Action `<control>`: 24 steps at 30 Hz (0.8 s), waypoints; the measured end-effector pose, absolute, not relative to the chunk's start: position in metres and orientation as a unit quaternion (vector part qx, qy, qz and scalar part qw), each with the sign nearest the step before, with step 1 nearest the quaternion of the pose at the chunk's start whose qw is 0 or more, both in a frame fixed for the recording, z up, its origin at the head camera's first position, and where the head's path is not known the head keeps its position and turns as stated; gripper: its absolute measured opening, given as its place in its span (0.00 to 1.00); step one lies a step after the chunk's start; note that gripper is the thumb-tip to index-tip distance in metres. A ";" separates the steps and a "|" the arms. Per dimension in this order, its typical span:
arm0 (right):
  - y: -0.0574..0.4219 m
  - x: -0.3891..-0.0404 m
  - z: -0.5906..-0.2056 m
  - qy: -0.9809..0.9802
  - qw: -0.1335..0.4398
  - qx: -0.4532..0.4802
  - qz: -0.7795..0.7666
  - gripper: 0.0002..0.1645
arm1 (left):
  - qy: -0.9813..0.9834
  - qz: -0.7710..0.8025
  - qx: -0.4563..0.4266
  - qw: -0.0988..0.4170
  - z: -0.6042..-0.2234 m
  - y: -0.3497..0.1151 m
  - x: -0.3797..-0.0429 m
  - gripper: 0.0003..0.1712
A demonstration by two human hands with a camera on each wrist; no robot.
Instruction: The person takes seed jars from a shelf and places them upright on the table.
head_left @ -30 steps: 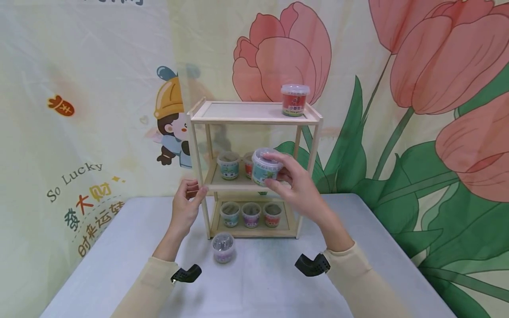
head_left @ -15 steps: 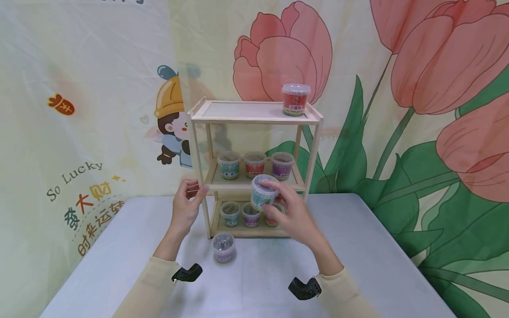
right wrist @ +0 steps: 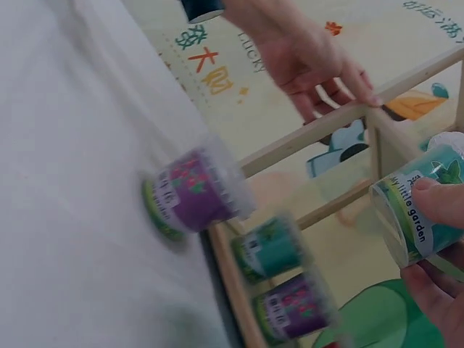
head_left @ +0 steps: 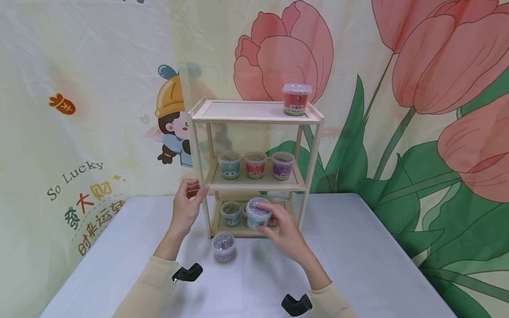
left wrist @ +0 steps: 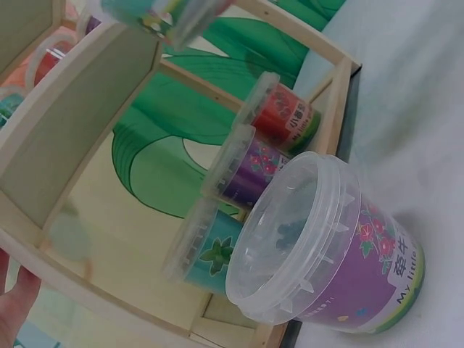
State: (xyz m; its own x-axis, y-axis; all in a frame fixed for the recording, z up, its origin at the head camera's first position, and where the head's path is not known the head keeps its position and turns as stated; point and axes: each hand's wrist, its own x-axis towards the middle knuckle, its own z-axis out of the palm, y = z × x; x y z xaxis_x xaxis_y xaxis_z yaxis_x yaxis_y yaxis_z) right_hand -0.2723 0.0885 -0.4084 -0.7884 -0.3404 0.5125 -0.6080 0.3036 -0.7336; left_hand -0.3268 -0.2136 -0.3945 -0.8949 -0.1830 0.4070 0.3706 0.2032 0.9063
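My right hand [head_left: 284, 232] grips a teal plastic cup with a clear lid [head_left: 258, 212], thumb and fingers on opposite sides. It holds the cup in front of the bottom tier of a small wooden shelf rack [head_left: 254, 187]. In the right wrist view the teal cup [right wrist: 424, 203] is tilted, its label reading "My little garden". My left hand [head_left: 187, 210] pinches the rack's left front post at the middle tier. On the white table before the rack stands a purple cup with a clear lid [head_left: 224, 247], also large in the left wrist view.
The middle tier holds teal [head_left: 229, 165], red [head_left: 255, 165] and purple [head_left: 282, 166] cups. One red cup [head_left: 297, 99] stands on the top tier's right end. Below, a teal cup [head_left: 230, 214] shows; its neighbours are mostly covered by the held cup.
My right hand has lowered the teal cup from before the middle tier to before the bottom tier, drifting slightly left. The left hand stays at the post.
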 end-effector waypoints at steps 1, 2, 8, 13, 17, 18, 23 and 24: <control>0.087 -0.273 -0.412 -0.795 0.125 0.295 0.515 0.36 | -0.743 -0.628 -0.064 0.222 -0.395 -0.214 -0.327 0.22; 0.086 -0.274 -0.417 -0.794 0.119 0.294 0.518 0.36 | -0.744 -0.627 -0.065 0.222 -0.395 -0.214 -0.327 0.22; 0.081 -0.275 -0.442 -0.802 0.091 0.282 0.519 0.36 | -0.746 -0.623 -0.066 0.225 -0.395 -0.214 -0.328 0.23; 0.079 -0.277 -0.457 -0.814 0.074 0.275 0.507 0.36 | -0.747 -0.623 -0.065 0.224 -0.395 -0.214 -0.328 0.23; 0.077 -0.280 -0.468 -0.819 0.068 0.278 0.498 0.36 | -0.745 -0.624 -0.068 0.223 -0.394 -0.214 -0.327 0.24; 0.076 -0.281 -0.470 -0.820 0.065 0.278 0.496 0.36 | -0.745 -0.625 -0.068 0.223 -0.394 -0.213 -0.327 0.24; 0.073 -0.282 -0.482 -0.826 0.041 0.271 0.493 0.35 | -0.745 -0.625 -0.067 0.222 -0.393 -0.213 -0.325 0.24; 0.073 -0.282 -0.484 -0.827 0.037 0.268 0.492 0.35 | -0.746 -0.625 -0.067 0.222 -0.393 -0.213 -0.325 0.24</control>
State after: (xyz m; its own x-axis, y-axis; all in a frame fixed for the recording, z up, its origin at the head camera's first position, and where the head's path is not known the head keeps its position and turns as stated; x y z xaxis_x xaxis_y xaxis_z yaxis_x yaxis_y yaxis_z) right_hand -0.2820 0.0730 -0.4839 -0.8532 -0.4071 0.3261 -0.4809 0.3719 -0.7940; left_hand -0.3248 -0.2126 -0.3930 -0.8929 -0.1776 0.4138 0.3763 0.2106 0.9023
